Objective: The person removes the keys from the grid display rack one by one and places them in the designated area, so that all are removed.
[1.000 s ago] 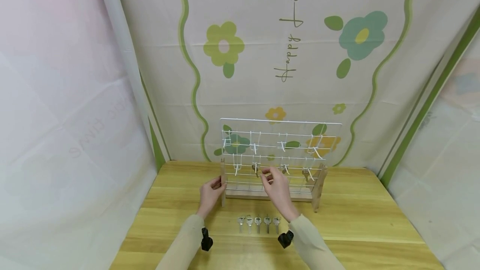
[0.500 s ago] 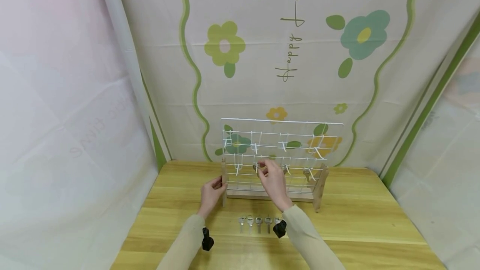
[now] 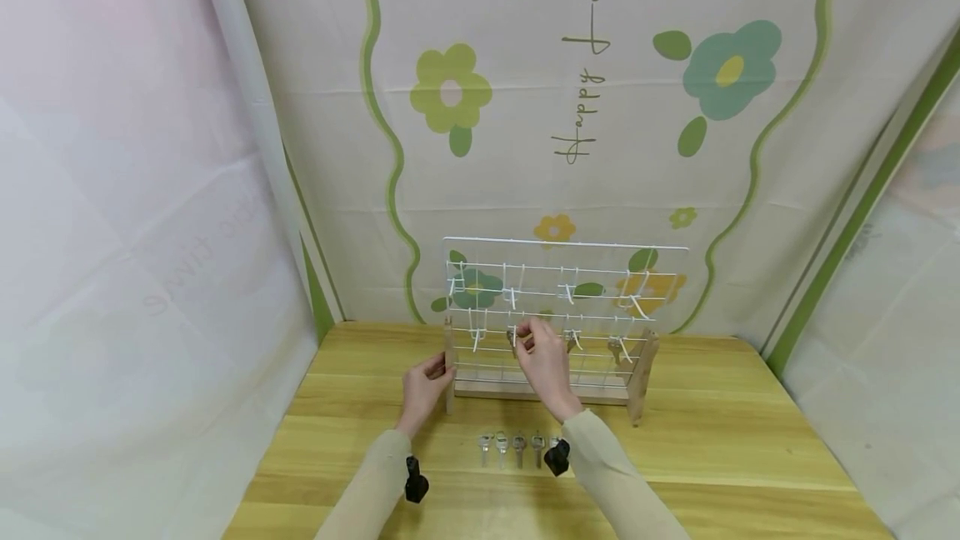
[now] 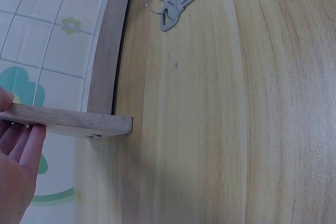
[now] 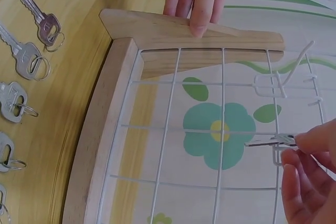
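Note:
A white wire grid rack with a wooden base stands on the table. My left hand grips its left wooden end piece, the thumb on one face and the fingers on the other. At a lower-row hook, second from the left, my right hand pinches a key. Fingertips partly cover the key's head and that hook, so whether its ring is on the hook I cannot tell. Keys also hang on the two lower hooks further right, one being a brass-toned key.
Several loose keys with rings lie in a row on the wooden table before the rack. The lower-left hook and the upper-row hooks bear no keys. A patterned curtain hangs behind.
Over the last second my right hand has moved slightly left and up to the key at the second lower hook, and now pinches it. My left hand stays on the end piece.

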Action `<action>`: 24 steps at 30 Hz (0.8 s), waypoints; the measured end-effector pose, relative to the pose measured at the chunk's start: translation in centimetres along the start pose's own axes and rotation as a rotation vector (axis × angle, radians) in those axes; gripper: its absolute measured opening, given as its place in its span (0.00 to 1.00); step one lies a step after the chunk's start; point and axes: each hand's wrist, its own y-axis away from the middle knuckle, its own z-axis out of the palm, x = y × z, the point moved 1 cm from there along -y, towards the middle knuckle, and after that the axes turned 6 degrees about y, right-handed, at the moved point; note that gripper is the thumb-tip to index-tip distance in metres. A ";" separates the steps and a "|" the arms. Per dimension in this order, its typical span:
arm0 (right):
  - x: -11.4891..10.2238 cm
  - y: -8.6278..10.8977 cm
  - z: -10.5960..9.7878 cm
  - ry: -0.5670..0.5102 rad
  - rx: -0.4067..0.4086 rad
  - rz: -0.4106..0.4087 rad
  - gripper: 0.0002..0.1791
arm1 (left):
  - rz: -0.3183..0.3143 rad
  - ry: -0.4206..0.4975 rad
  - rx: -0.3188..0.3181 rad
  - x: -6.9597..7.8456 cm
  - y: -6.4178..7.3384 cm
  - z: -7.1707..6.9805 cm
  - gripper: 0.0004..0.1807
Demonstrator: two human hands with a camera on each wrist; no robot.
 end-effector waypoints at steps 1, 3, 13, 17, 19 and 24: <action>0.0 0.0 0.0 0.003 0.001 -0.001 0.07 | 0.001 -0.004 -0.002 -0.1 0.0 0.0 0.22; -0.1 0.1 -0.1 0.007 0.000 -0.007 0.08 | -0.001 -0.006 -0.006 -0.1 0.0 0.1 0.22; 0.1 0.8 -0.8 -0.055 -0.058 -0.017 0.06 | -0.007 -0.012 0.002 0.1 0.1 0.2 0.21; -0.2 1.1 -1.3 -0.103 -0.079 0.012 0.06 | -0.007 -0.006 0.004 0.1 0.0 0.2 0.21; -0.4 1.3 -1.5 -0.120 -0.080 0.021 0.06 | -0.004 0.007 -0.006 -0.1 -0.1 0.1 0.21; -0.8 1.6 -2.2 -0.150 -0.061 0.010 0.07 | 0.004 0.027 -0.018 -0.3 -0.1 0.0 0.22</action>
